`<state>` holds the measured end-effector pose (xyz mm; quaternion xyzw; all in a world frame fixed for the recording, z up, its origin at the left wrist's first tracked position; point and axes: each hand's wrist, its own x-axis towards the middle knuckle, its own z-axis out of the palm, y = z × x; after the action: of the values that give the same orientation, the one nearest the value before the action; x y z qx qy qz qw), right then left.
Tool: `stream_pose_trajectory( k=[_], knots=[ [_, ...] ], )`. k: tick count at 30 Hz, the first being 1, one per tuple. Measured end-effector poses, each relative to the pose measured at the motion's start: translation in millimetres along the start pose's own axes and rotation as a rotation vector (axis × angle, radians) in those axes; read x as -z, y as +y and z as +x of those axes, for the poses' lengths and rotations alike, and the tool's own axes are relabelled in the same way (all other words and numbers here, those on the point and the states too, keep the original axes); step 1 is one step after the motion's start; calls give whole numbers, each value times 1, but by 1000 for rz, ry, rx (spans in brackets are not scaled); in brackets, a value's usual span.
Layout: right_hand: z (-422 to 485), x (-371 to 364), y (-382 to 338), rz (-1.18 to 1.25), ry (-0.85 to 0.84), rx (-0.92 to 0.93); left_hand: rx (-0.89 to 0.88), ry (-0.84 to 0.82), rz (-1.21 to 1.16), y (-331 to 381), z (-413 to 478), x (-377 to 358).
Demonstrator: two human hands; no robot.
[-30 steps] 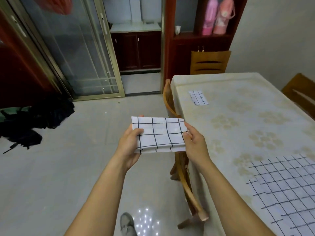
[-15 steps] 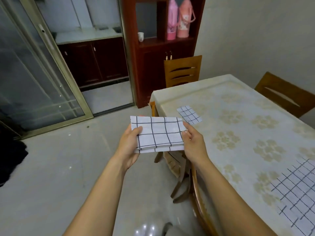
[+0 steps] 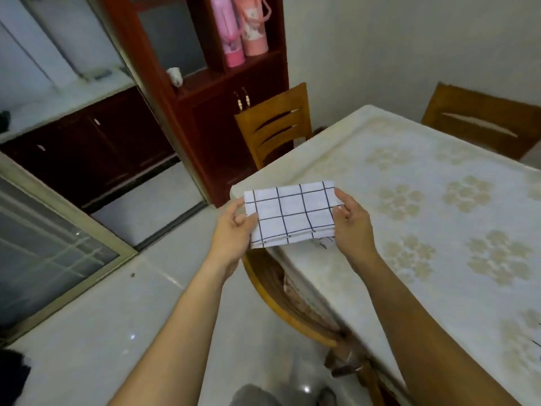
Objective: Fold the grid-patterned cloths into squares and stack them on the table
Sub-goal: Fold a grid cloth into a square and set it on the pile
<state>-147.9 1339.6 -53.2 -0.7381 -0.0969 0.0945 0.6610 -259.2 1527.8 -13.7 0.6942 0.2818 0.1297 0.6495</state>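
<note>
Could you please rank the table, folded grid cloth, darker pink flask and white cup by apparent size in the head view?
table
folded grid cloth
darker pink flask (farther off, so unsure)
white cup

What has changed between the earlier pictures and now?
The folded grid cloth, held between the left hand and right hand, has moved from beside the table to over its corner, mostly hiding the small folded cloth lying there. Nothing was let go; both hands keep the same grip on its ends.
</note>
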Motion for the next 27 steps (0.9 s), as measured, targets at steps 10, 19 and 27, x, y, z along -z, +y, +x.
stream_pose_trajectory(
  k=[10,19,27],
  knots=[
    [68,19,37,-108,410,-127,-138,-280,226,-22,179,-68],
    [114,-29,78,-278,554,-255,-203,-534,385,-62,294,-76],
    [108,-50,142,-368,554,-487,-173,-747,697,-133,326,-89]
  ],
)
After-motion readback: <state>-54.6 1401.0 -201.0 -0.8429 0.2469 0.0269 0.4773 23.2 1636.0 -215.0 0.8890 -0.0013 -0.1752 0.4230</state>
